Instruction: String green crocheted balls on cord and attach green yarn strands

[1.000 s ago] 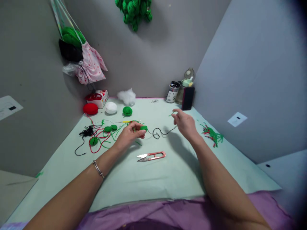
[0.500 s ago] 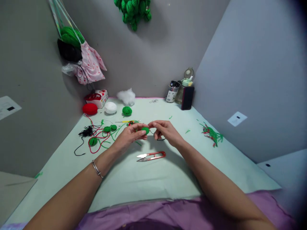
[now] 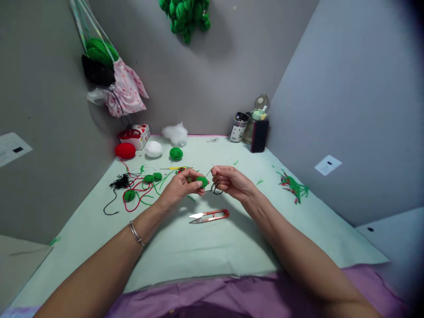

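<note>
My left hand (image 3: 182, 184) pinches a small round green crocheted piece (image 3: 202, 181) between thumb and fingers. Close on its right, my right hand (image 3: 234, 182) is closed on a thin needle (image 3: 209, 171), which slants between the fingertips and the green piece. Black yarn (image 3: 217, 190) loops below the right fingers and runs toward the green piece. Whether the needle's tip is in the stitches is too small to tell. Thread snips (image 3: 210, 216) with an orange-red handle lie on the table just below both hands, blades pointing left.
Left of my hands lie small green crocheted pieces (image 3: 129, 195), red yarn strands (image 3: 132, 210) and a black yarn tangle (image 3: 119, 181). Behind are red (image 3: 125, 150), white (image 3: 153, 149) and green yarn balls (image 3: 176, 153). Green and red scraps (image 3: 293, 185) and a phone (image 3: 260, 136) are at right.
My right hand has shifted slightly, and the needle now shows between it and the green piece. More of the black yarn loop is visible. My left hand keeps its hold.
</note>
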Available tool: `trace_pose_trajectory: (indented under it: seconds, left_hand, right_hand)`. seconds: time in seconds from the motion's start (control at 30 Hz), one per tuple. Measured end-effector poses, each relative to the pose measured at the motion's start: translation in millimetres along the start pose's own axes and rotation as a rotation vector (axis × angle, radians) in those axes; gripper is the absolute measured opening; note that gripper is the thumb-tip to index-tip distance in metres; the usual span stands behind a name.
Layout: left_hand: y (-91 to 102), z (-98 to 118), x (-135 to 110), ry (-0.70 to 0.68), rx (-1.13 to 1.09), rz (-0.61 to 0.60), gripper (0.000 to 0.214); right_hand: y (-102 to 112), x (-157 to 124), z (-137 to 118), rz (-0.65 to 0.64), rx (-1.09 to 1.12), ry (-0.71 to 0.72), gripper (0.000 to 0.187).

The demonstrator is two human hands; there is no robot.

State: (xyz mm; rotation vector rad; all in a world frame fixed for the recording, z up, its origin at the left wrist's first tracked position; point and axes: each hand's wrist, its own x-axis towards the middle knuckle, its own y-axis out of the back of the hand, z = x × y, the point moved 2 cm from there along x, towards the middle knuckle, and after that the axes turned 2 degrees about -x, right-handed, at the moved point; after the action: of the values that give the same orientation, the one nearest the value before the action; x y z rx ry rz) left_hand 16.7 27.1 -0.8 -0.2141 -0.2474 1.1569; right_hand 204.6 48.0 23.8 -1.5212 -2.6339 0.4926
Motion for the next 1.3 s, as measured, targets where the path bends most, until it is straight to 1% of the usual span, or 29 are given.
trace_pose_trajectory:
  seconds: [0.17,0.23,0.37,0.5,0.6,0.7,0.77,0.83,0.87,0.93,1.03,1.1,1.17,1.23,1.3]
  left_hand:
    - [2.1,-8,0,-0.005,0.008,-0.024,0.03]
    - [1.7,-8,-1,0.01,-0.013,-0.034,0.033]
    - [-0.8,-3,-3,0.047,-0.058,-0.023,0.034]
    - [-1.5,2,-3,0.049,-0.108,0.021,0.03]
    - [0.0,3,-2,0.048,-0.142,0.056,0.031]
    - [3.0,4,-1,0.015,-0.167,0.132,0.031]
    - [5.4,5,0,-0.011,-0.191,0.175,0.033]
    - [8.0,5,2,-0.027,-0.228,0.195,0.033]
    - [9.4,6,3,-0.033,-0.246,0.198,0.033]
    - [12.0,6,3,-0.047,-0.268,0.204,0.03]
    - [14.1,5,3,-0.053,-0.25,0.202,0.028]
    - [13.9,4,3,-0.05,-0.219,0.2,0.028]
    - [12.9,3,2,-0.048,-0.198,0.198,0.028]
    - [11.6,3,2,-0.049,-0.186,0.193,0.028]
    - [10.6,3,2,-0.052,-0.178,0.189,0.028]
  right_hand:
    - [6,-2,-1,-0.002,-0.072,0.003,0.027]
    - [8,-5,-2,0.006,-0.115,0.028,0.027]
    - [8,-8,-4,0.031,-0.181,0.084,0.029]
    - [0,-13,-6,0.034,-0.261,0.131,0.029]
    - [-12,-19,-6,-0.045,-0.393,0.179,0.029]
    - [-25,-25,-1,-0.161,-0.579,0.212,0.027]
    - [-31,-27,3,-0.188,-0.672,0.232,0.022]
    - [-33,-27,6,-0.153,-0.707,0.244,0.015]
    - [-33,-26,6,-0.109,-0.724,0.255,0.013]
    - [-29,-24,4,0.013,-0.804,0.31,0.012]
    - [-23,-22,-3,0.213,-0.956,0.457,0.013]
    - [-19,-22,-6,0.29,-0.945,0.494,0.014]
    - [-19,-21,-4,0.296,-0.858,0.439,0.017]
    - [-20,-21,-1,0.262,-0.774,0.361,0.021]
    - [-24,-20,3,0.24,-0.744,0.318,0.021]
